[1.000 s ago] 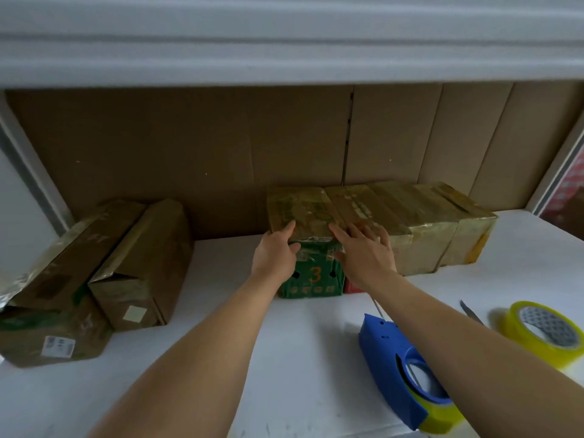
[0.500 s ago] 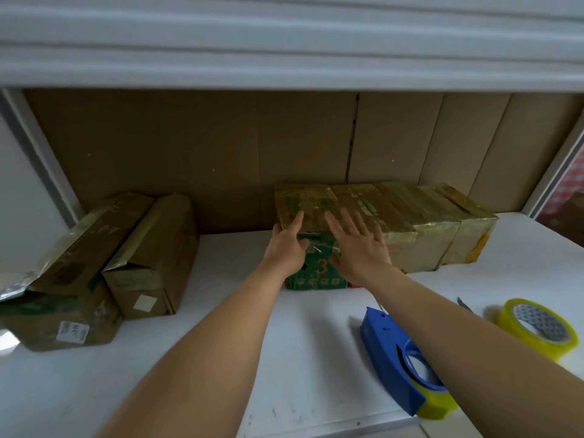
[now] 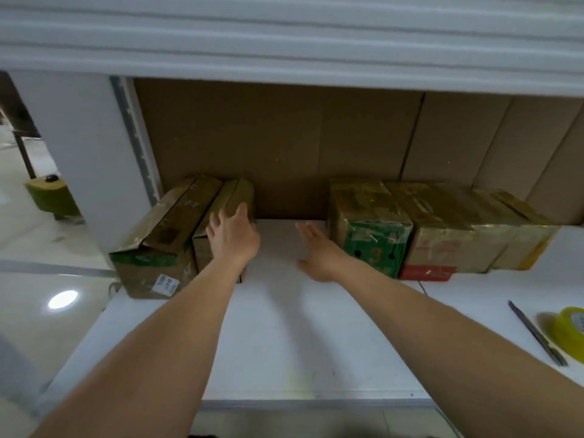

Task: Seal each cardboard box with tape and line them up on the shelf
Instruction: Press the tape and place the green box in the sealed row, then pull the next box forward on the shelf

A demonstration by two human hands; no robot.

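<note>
Both hands left the green-fronted box (image 3: 369, 229), center-right on shelf (image 3: 284, 343). Left hand (image 3: 232, 238) now flat on tape-glossy brown box (image 3: 227, 210) center-left; right hand (image 3: 316, 254) open, empty.

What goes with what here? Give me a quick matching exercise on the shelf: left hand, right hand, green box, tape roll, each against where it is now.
Things:
1. left hand
2. right hand
3. green box
4. tape roll

Places:
A. far right edge of the shelf, beside a thin blade
B. left end of the row of boxes against the back wall
C. on the narrow box in the left pair
D. open over the bare gap between the two groups

Pairs: 1-C, 2-D, 3-B, 4-A
</note>
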